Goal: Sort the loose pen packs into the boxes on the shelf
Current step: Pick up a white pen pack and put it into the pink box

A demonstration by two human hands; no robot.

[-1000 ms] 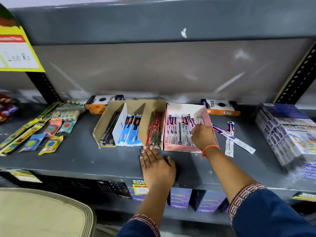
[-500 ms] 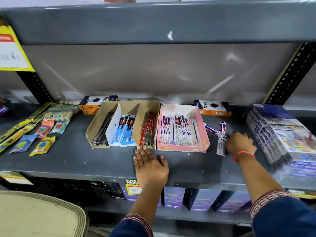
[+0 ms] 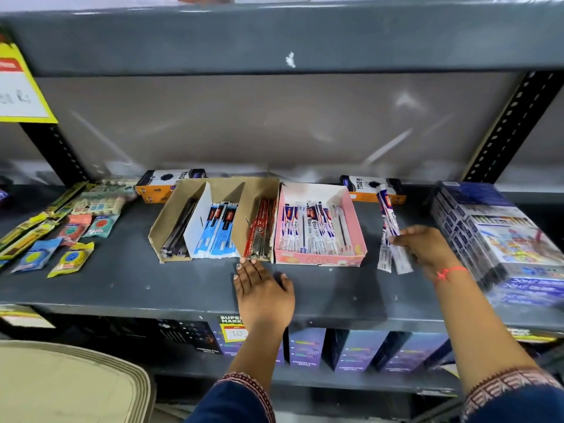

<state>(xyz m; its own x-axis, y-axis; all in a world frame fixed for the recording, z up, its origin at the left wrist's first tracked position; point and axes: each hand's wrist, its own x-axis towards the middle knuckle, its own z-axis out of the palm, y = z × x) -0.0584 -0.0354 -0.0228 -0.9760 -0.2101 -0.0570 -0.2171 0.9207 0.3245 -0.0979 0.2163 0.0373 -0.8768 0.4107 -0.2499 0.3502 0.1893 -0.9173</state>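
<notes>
A pink box (image 3: pixel 357 230) on the grey shelf (image 3: pixel 128 285) holds several white and blue pen packs. Left of it stands a brown cardboard box (image 3: pixel 166 221) with dividers, holding dark pens, blue packs (image 3: pixel 218 232) and red packs (image 3: pixel 259 232). My right hand (image 3: pixel 427 247) is to the right of the pink box, fingers closed on loose white and blue pen packs (image 3: pixel 390 230) that are lifted at an angle. My left hand (image 3: pixel 262 290) lies flat on the shelf, palm down, fingertips at the front of the cardboard box.
Two orange and black boxes (image 3: pixel 166 186) (image 3: pixel 374 189) lie at the back. A stack of blue boxed goods (image 3: pixel 500 236) stands at the right. Small sachets (image 3: pixel 71 259) and long yellow packs (image 3: pixel 27 228) lie at the left. A beige chair (image 3: pixel 70 386) is at lower left.
My right hand left the pink box, moved right to the loose packs beside it and took hold of them. The left hand stayed flat on the shelf.
</notes>
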